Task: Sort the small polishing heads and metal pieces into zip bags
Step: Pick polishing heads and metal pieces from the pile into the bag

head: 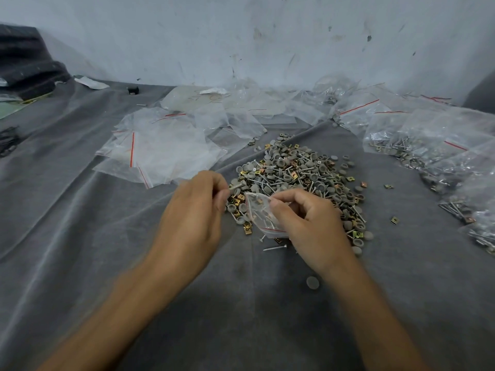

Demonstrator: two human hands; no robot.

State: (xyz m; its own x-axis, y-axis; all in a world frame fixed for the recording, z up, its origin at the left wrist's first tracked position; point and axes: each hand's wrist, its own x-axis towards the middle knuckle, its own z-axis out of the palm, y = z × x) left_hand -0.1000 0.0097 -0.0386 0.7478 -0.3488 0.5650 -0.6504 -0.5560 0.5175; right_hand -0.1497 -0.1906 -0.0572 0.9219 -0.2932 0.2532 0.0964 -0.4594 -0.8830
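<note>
Pinching small clear zip bag [263,218], red seal line [276,230], grey heads [253,216] inside

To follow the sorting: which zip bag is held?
The small zip bag pinched by the right hand over the pile; the other bags lie on the cloth.

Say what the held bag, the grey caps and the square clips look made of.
Bag: thin clear plastic, glossy, see-through with a red zip line. Caps: matte grey, likely plastic or rubber. Clips: metal, by the brassy shine.
</note>
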